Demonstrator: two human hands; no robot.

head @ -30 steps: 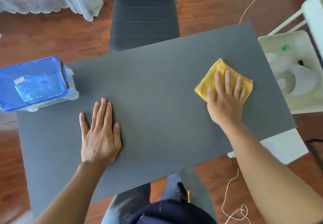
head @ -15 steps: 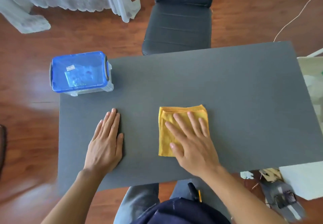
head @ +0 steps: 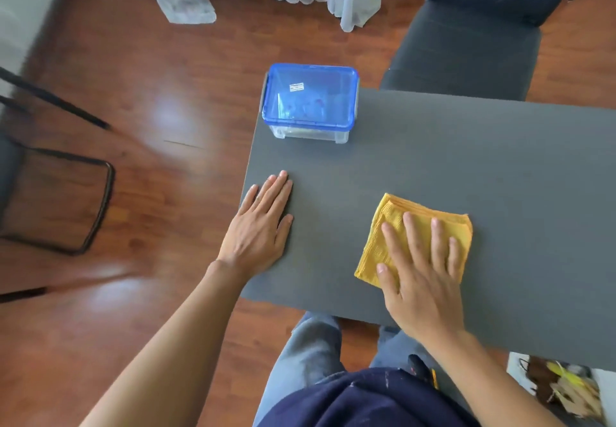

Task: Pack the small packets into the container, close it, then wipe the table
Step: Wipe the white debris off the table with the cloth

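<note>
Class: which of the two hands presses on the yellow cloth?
The right hand lies flat on the yellow cloth; the left hand rests on bare table.

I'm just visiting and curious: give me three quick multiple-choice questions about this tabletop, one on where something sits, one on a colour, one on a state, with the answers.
1. Where on the table does the container sit?
A. far left corner
B. middle
C. near right corner

2. What colour is the cloth under the right hand?
A. white
B. yellow
C. green

3. How is the container's lid?
A. on the box
B. lying beside it
C. held in the left hand

Answers:
1 A: it stands at the table's far left corner, beyond the left hand.
2 B: the folded cloth is plainly yellow.
3 A: the blue lid covers the clear box, and the left hand lies flat on the table, holding nothing.
</note>
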